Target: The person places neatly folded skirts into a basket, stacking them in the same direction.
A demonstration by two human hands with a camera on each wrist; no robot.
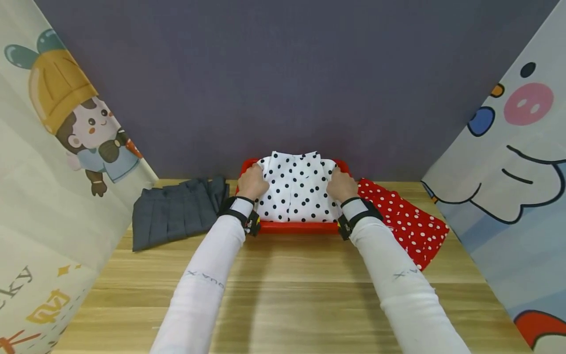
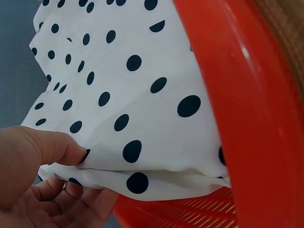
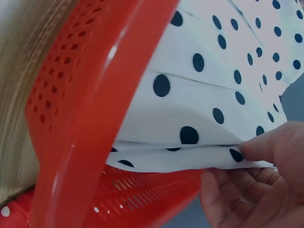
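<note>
My left hand (image 1: 253,183) was clamped on one side of the white polka-dot cloth (image 1: 292,191), thumb on top and the other fingers curled beneath. My right hand (image 1: 342,185) pinched the opposite side the same way. I judge that I held both sides to keep the folds together and the cloth level between them. Both wrist views showed layers stacked along those edges, which was probably why each needed a thumb above and fingers below.

The cloth lay at the mouth of the red basket (image 1: 298,228), its near edge just inside the front rim, its far edge standing past the back. Whether it rested on the basket's floor, I could not tell.

The basket stood squarely ahead of me, likely so that both arms reached it evenly. On the wooden table (image 1: 287,295) to its left lay a dark grey pleated cloth (image 1: 172,216); to its right, partly hidden by my right arm, lay a red cloth with white dots (image 1: 411,223). Their places at either side seemed chosen to leave the middle to the basket.
</note>
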